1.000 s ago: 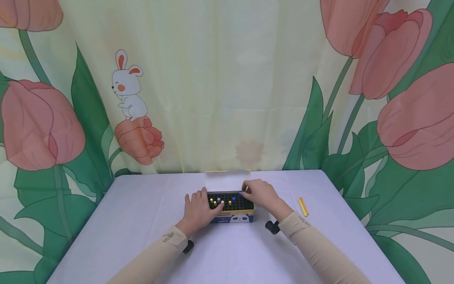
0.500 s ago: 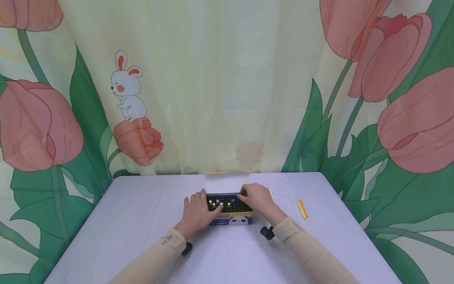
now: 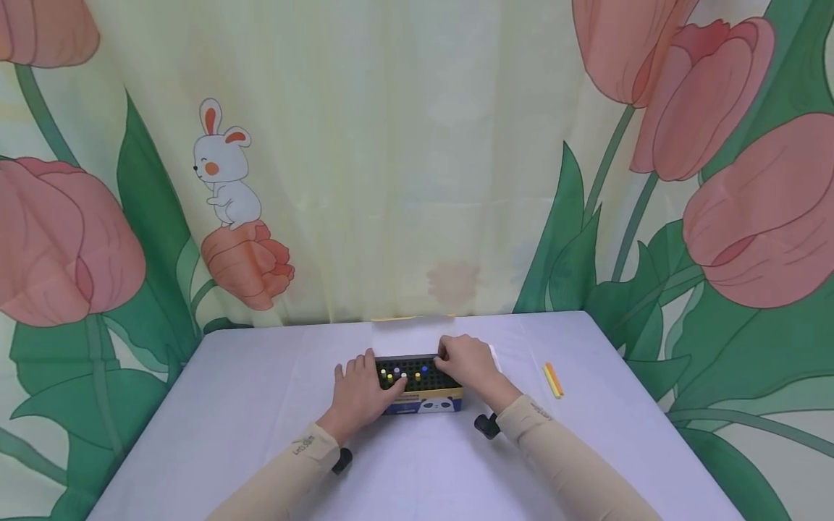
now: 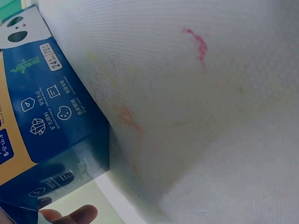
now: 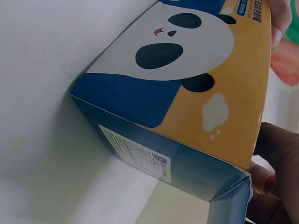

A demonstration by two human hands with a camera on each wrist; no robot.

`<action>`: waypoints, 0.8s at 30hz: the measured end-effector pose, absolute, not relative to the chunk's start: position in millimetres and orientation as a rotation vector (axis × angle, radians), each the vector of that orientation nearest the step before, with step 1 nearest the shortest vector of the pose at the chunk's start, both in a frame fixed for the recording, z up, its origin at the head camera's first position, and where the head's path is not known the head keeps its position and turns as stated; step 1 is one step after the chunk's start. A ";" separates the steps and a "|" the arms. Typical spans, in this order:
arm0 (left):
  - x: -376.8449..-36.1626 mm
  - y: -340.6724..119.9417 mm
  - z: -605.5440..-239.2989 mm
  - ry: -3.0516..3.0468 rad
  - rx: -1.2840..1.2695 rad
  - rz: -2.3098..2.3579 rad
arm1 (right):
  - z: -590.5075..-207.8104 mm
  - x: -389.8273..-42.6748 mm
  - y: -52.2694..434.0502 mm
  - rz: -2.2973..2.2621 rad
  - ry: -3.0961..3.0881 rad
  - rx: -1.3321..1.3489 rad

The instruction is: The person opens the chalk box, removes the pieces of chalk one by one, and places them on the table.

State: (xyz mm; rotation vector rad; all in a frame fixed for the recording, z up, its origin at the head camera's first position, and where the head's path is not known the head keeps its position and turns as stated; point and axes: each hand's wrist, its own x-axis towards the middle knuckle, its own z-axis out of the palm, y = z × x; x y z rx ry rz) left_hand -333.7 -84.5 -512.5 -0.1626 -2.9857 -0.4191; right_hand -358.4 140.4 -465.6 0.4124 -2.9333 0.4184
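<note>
The chalk box (image 3: 407,407) stands on the table, blue and yellow with a panda face (image 5: 187,46) on its front. Inside sits a black holder (image 3: 433,381) full of holes, from which several chalk sticks in yellow, white, blue and purple stick up. My left hand (image 3: 360,394) holds the left end of the box, its thumb over the front rim. With thumb and fingers pinched together, my right hand (image 3: 470,362) reaches into the back right corner of the holder. Its fingertips, and the blue chalk seen at them earlier, are hidden in the head view.
A yellow chalk stick (image 3: 551,382) and an orange chalk stick (image 3: 556,380) lie side by side to the right of the box. The box's white lid (image 3: 412,333) is raised behind it. A printed curtain (image 3: 365,181) hangs beyond the table (image 3: 274,376).
My right hand has lowered over the back right corner of the holder, and the blue chalk at its fingertips has gone out of sight. The left hand keeps its place on the box.
</note>
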 end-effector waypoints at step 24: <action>-333.9 -87.5 -512.1 -2.987 -0.171 -0.416 | -453.8 -360.2 135.7 0.522 -2.907 0.384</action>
